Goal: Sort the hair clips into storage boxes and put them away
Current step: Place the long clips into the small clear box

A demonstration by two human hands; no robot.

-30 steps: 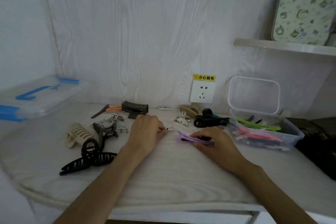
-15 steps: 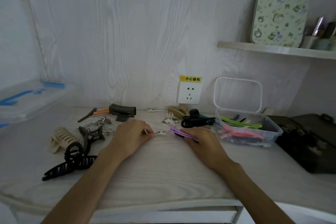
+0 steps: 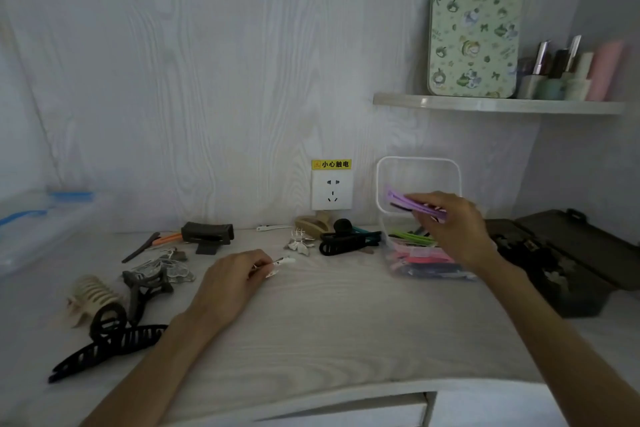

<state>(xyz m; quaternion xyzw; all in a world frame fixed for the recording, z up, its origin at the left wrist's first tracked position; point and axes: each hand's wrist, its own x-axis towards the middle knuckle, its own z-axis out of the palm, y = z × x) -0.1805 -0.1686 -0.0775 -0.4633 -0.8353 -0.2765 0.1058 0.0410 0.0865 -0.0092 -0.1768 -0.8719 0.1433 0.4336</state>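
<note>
1. Head view, right of centre: right hand (image 3: 450,225) is raised off the table, fingers curled round a bundle of purple clips (image 3: 414,204). The bundle's long axis runs near level, its free end pointing left.
2. Head view, directly below that hand: clear storage box (image 3: 394,236), lid stood up behind it, already holding green, pink and dark flat clips. The bundle hangs above the box's open mouth; the drop appears to be straight down.
3. Head view, centre: left hand (image 3: 235,277) rests on the table (image 3: 346,322), fingertips pinching a small silver clip (image 3: 282,262) that points right, towards the box.
4. Head view, left: larger claw clips (image 3: 107,319) lie unsorted, well apart from the box; the left hand is the nearer to them.
</note>
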